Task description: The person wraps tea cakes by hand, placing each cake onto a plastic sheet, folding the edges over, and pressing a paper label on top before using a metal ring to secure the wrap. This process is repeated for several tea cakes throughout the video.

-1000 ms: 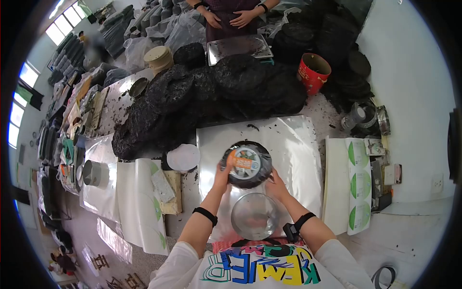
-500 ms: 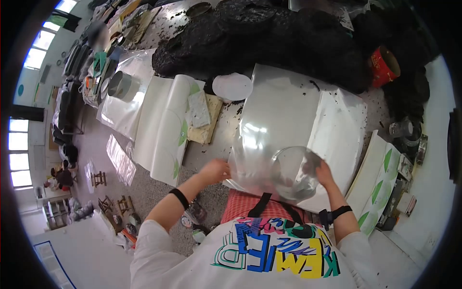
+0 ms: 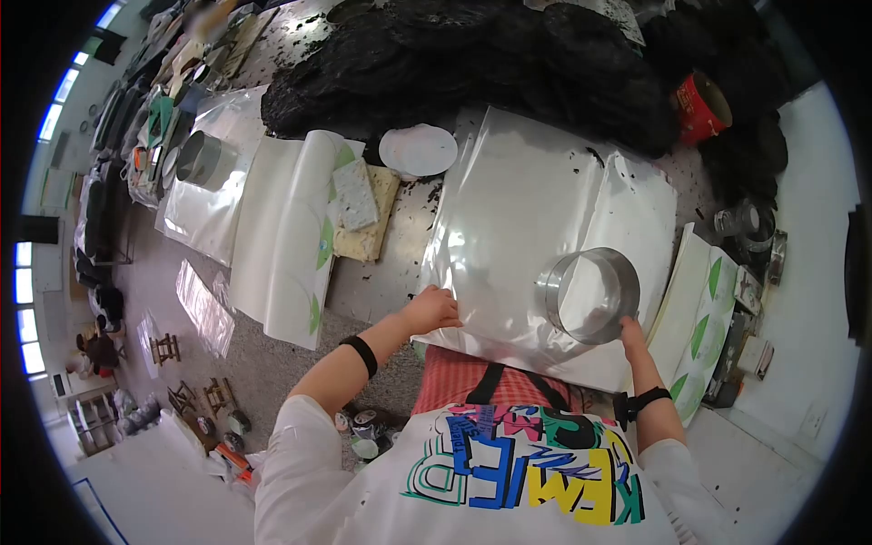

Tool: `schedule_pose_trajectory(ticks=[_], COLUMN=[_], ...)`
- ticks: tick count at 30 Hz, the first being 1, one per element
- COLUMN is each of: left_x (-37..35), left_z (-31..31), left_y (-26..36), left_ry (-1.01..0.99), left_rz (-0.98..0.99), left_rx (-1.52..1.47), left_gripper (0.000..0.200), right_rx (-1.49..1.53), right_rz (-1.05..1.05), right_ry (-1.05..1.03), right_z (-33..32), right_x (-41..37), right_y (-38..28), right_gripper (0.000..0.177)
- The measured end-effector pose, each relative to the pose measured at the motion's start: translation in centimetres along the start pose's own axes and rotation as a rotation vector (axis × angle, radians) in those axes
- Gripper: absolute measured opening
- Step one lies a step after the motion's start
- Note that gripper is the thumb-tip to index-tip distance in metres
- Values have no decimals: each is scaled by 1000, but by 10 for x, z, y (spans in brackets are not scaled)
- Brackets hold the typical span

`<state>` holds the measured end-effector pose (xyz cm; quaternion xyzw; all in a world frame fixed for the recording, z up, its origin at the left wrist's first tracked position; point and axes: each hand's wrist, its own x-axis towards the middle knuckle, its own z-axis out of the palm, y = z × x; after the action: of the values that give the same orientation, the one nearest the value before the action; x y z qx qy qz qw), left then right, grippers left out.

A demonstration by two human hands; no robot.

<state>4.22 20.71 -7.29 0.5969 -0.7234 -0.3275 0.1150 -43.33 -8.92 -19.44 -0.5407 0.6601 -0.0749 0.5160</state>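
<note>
A clear plastic sheet (image 3: 509,218) lies smooth and shiny on the table in front of me. My left hand (image 3: 433,310) is closed at its near left edge, fingers curled down on the film. On the right half of the sheet stands a wide metal ring (image 3: 619,289), open at top and bottom. My right hand (image 3: 631,334) grips the ring's near right side, with the fingertips partly hidden by the wall. Under the film, at right, a white sheet (image 3: 627,209) shows through.
A large mound of dark, wet-looking material (image 3: 409,82) spans the back. A white round lid (image 3: 418,151) and a sponge-like block (image 3: 368,218) lie left of the sheet. A red can (image 3: 701,109) stands back right. Another metal ring (image 3: 204,159) sits on film at far left.
The metal ring has moved up and right over the sheet with my right hand. My left hand has shifted onto the sheet's left edge. The whole view has shifted slightly.
</note>
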Motion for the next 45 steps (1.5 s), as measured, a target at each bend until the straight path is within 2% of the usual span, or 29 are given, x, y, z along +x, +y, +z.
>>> schedule_pose_trajectory(ticks=[1, 3, 7, 9, 10, 11, 13, 14, 17, 18, 19, 20, 23, 24, 25, 28, 29, 30, 31, 32, 35, 37, 39, 40, 41, 42, 43, 44, 45], left_x=[1, 10, 26, 14, 4, -3, -10, -9, -6, -3, -4, -4, -6, -6, -7, -4, -3, 0, 4, 7, 21, 35, 63, 88, 122, 148, 165, 183, 193], left_z=[-2, -9, -45, -47, -35, -22, -2, 4, 31, 24, 24, 22, 31, 37, 34, 20, 17, 15, 17, 22, 40, 44, 45, 79, 144, 71, -18, -64, -118], left_y=[2, 4, 14, 25, 25, 18, 1, -1, -20, -10, -7, -6, -14, -19, -19, -3, 3, 6, 7, 4, -15, -20, -34, -82, -176, -139, -59, -32, 26], left_ry=[1, -46, 2, -81, -103, -112, -31, -36, 103, 151, 170, 197, 184, 150, 84, -44, -58, -126, -129, -110, -185, -107, -529, -694, -790, -658, -206, 198, 339], left_rz=[-4, -180, -153, 157, 107, 114, -41, -52, 34, 83, 86, 137, 117, 91, 153, 139, 125, 101, 114, 134, 169, 160, -15, -132, -483, -285, -205, 32, -166], left_rx=[2, -373, -323, 183, 118, 129, 21, 17, -142, -106, -129, -77, -103, -66, 92, 63, 66, 112, 153, 158, 192, 176, 47, -346, -982, -805, -472, -245, -176], left_gripper=[13, 8, 7, 17, 29, 29, 42, 44, 13, 14, 14, 15, 20, 15, 10, 6, 6, 9, 14, 16, 18, 17, 15, 17, 21, 27, 32, 37, 35], right_rx=[14, -43, -265, -305, -346, -331, -103, -87, -267, -267, -553, -195, -224, -36, -103, -62, -161, 108, 209, 257, 296, 317, 340, 356, 374, 389, 131, 187, 148], right_rz=[-13, -63, -75, -36, -10, -7, 44, 58, -26, -12, -214, -55, -98, -103, -72, -88, -247, -138, -277, -58, -195, -290, -370, -400, -427, -450, -747, -779, -870], right_ry=[55, 52, -47, -31, -13, -8, -79, -79, -48, -22, 13, 9, 123, 13, 32, 37, 71, -5, 15, -90, -121, -152, -188, -207, -224, -238, -362, -390, -457], right_z=[4, 11, 25, 32, 35, 35, 32, 30, 25, 26, 34, 34, 43, 37, 36, 37, 44, 26, 22, 4, -20, -25, -22, -18, -16, -16, 8, 37, 64], right_x=[3, 18, 33, 15, 2, -11, -33, -33, 16, 19, 61, 45, 28, 7, -15, -9, 26, -43, -32, -52, -98, -144, -192, -215, -232, -247, -218, -225, -219], right_y=[2, -10, -67, -97, -109, -120, -130, -120, -30, -28, 31, 5, -18, -43, -72, -70, -14, -77, -35, -30, -95, -151, -201, -217, -225, -227, -215, -246, -246], right_gripper=[50, 57, 79, 81, 84, 84, 84, 85, 89, 90, 90, 89, 88, 80, 80, 83, 79, 69, 64, 67, 66, 65, 63, 63, 62, 61, 65, 69, 70])
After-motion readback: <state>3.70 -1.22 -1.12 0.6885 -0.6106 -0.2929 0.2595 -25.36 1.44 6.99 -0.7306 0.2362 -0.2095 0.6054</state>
